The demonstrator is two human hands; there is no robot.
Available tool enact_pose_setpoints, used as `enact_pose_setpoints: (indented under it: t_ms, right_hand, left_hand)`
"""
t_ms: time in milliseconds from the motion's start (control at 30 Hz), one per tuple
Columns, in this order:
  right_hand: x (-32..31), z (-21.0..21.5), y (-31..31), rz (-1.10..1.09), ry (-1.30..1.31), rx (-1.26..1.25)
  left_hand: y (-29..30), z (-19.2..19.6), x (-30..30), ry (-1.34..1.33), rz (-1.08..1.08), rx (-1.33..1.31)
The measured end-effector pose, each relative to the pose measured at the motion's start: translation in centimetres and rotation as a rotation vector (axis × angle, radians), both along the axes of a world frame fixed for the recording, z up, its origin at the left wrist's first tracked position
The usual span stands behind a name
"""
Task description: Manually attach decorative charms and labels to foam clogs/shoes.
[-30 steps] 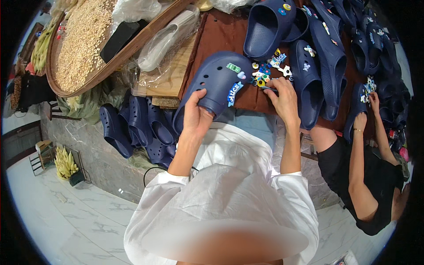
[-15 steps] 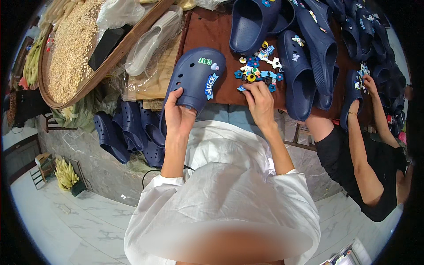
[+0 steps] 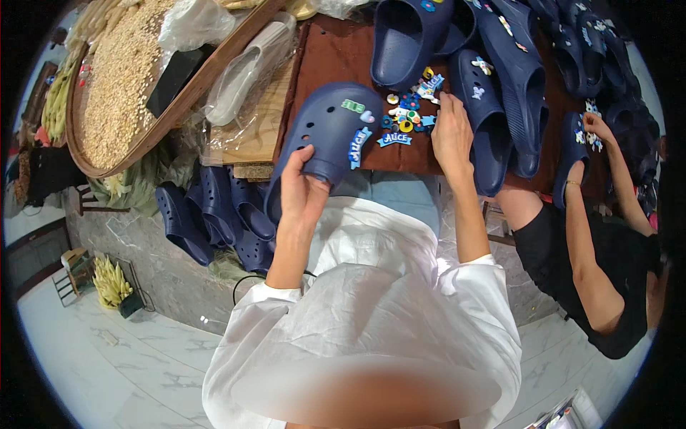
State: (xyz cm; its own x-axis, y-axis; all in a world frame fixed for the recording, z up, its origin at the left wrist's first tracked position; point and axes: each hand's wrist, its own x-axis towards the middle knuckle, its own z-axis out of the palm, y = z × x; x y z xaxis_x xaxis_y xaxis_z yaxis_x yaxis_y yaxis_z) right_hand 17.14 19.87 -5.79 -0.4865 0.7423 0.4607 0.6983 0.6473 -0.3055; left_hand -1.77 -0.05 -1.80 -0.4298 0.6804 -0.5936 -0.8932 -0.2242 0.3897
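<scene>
My left hand (image 3: 301, 189) is closed round the heel end of a navy clog (image 3: 321, 121), toe pointing away from me. On the clog's upper sit a green lettered charm (image 3: 351, 106), a pale heart charm (image 3: 367, 116) and a blue ribbon-shaped charm (image 3: 359, 146). My right hand (image 3: 454, 139) is at the right edge of a pile of small colourful shoe charms (image 3: 406, 114), fingers bent down and together; what they grip is hidden. A loose blue ribbon-shaped charm (image 3: 394, 139) lies at the pile's near edge.
More navy clogs (image 3: 480, 107) stand on the brown cloth (image 3: 314, 57). Left are a bagged white clog (image 3: 243, 79) and a basket of pale kernels (image 3: 118, 107). Other navy clogs (image 3: 214, 207) are below. At right a co-worker's hand (image 3: 597, 127) touches charms on a clog.
My right hand has moved right and away from me, to the pile's right edge. A blue ribbon charm now shows where it was. The held clog has shifted slightly right.
</scene>
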Motion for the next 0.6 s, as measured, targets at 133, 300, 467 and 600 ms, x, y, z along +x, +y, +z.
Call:
enact_pose_setpoints:
  t_ms: [133,300,467,600]
  right_hand:
    - [-1.0,-0.4,1.5,-0.106,-0.217,-0.062]
    - [-0.6,-0.1,2.4,0.01,-0.177,-0.105]
    - [-0.8,3.1,0.9,0.067,0.055,-0.176]
    - [-2.1,8.5,-1.9,0.264,0.287,-0.44]
  left_hand:
    - [0.0,0.5,1.0,-0.016,-0.034,-0.028]
    - [-0.1,0.8,1.4,-0.037,-0.019,-0.04]
    - [-0.1,0.0,1.0,-0.061,-0.062,0.021]
    - [-0.2,0.1,1.0,-0.039,-0.083,-0.006]
